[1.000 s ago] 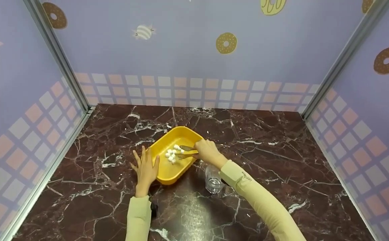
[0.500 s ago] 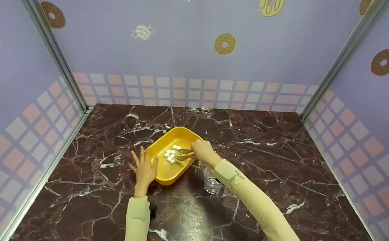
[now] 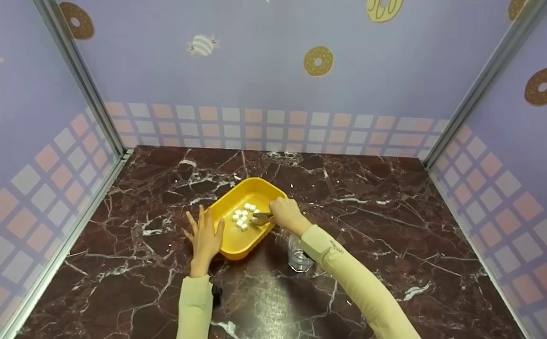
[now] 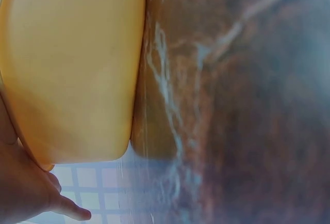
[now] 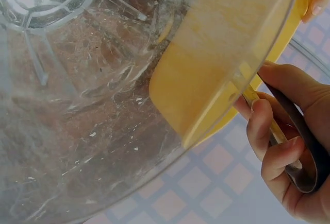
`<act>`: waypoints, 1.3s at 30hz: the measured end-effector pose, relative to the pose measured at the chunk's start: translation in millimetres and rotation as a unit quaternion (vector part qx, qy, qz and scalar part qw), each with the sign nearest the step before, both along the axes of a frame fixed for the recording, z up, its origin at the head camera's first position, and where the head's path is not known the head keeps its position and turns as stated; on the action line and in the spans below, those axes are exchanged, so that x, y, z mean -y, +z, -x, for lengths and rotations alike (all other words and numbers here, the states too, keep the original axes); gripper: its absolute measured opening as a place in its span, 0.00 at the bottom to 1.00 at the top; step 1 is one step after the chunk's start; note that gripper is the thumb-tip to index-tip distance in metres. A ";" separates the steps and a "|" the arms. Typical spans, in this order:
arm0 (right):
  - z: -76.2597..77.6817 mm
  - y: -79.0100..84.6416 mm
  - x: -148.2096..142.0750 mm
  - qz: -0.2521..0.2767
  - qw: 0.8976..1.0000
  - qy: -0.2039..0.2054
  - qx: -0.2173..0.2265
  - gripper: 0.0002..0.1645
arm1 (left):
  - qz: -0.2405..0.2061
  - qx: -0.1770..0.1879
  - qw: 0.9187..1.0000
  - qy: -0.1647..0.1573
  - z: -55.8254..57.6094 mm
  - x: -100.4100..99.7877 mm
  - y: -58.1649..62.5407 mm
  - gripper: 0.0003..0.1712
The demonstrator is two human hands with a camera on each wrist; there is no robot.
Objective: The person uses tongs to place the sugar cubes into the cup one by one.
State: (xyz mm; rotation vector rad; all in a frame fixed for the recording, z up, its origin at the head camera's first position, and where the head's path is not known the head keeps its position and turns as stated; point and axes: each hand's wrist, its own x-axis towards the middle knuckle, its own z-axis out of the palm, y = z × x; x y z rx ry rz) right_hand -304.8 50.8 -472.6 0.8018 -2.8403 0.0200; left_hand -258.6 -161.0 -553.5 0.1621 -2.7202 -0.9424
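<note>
A yellow plastic tub stands at a slant on the dark marble-patterned table, with several small white cubes clustered on its floor. My left hand rests on its left rim, fingers spread. In my right hand is a pair of metal tongs, reaching over the right rim with the tips low in the tub beside the cubes. The right wrist view shows the bent end of the tongs in the palm, with fingers and thumb gripping both arms.
A clear glass stands under the right forearm, just right of the tub; its wall fills much of the right wrist view. Patterned lilac panels enclose the table at the back and on both sides.
My right hand has shifted slightly left. The tongs' arms, spread apart earlier, now lie closer together, at the right edge of the cubes. The left hand and tub stay put.
</note>
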 end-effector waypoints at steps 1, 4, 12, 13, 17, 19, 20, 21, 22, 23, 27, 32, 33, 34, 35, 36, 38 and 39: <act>-0.1 0.1 -0.3 0.003 1.000 0.001 0.000 0.13 | 0.000 0.000 1.000 0.000 0.0 -0.1 -0.1 0.34; -0.5 1.2 -1.7 0.010 1.000 0.002 -0.001 0.13 | 0.000 0.001 1.000 -0.002 -0.1 -0.2 -0.4 0.34; -3.6 12.4 -9.1 0.036 0.999 0.008 -0.002 0.13 | 0.006 -0.001 1.000 0.001 0.8 0.6 -2.0 0.34; -4.1 14.3 -10.4 0.043 0.999 0.011 0.001 0.12 | 0.006 0.000 1.000 0.002 0.9 0.6 -2.0 0.34; -6.0 22.5 -16.5 0.059 0.998 0.020 0.009 0.11 | 0.007 0.003 1.000 0.005 1.1 0.3 -1.7 0.34; -7.6 27.5 -20.4 0.070 0.997 0.027 0.013 0.09 | 0.007 0.002 1.000 0.005 1.2 0.2 -1.8 0.34; -8.8 30.4 -22.6 0.075 0.997 0.029 0.014 0.08 | 0.006 0.002 1.000 0.004 1.3 0.2 -1.8 0.34; -10.0 33.5 -24.9 0.083 0.996 0.034 0.016 0.07 | 0.006 0.002 1.000 0.004 1.3 0.2 -1.7 0.34; -11.3 36.5 -27.3 0.090 0.995 0.038 0.016 0.06 | 0.004 0.002 1.000 0.003 1.3 0.4 -1.7 0.34; -12.6 39.6 -29.7 0.096 0.994 0.041 0.014 0.05 | 0.003 0.001 1.000 0.003 1.3 0.7 -1.7 0.34; -17.7 52.0 -40.1 0.119 0.992 0.051 0.011 0.04 | 0.000 0.003 1.000 0.006 0.8 2.6 -2.3 0.34; -26.2 68.3 -54.5 0.152 0.987 0.048 -0.006 0.08 | 0.003 0.006 1.000 0.005 -0.1 3.5 -2.4 0.34; -28.3 71.9 -58.2 0.156 0.987 0.048 -0.014 0.10 | 0.004 0.007 1.000 0.004 -0.1 3.4 -2.2 0.34; -30.8 75.7 -62.1 0.159 0.986 0.046 -0.020 0.12 | 0.002 0.007 1.000 0.002 0.0 3.2 -2.2 0.34; -33.3 79.3 -66.4 0.161 0.985 0.047 -0.029 0.12 | 0.000 0.008 1.000 -0.001 0.1 3.0 -2.3 0.34; -36.2 82.7 -71.1 0.162 0.985 0.047 -0.036 0.13 | -0.002 0.008 1.000 -0.003 0.2 2.8 -2.1 0.34; -42.8 88.6 -81.3 0.164 0.984 0.047 -0.050 0.14 | -0.004 0.007 1.000 -0.006 0.4 2.8 -2.2 0.35; -46.3 91.1 -86.6 0.166 0.983 0.049 -0.055 0.14 | -0.005 0.008 1.000 -0.008 0.5 3.2 -2.2 0.35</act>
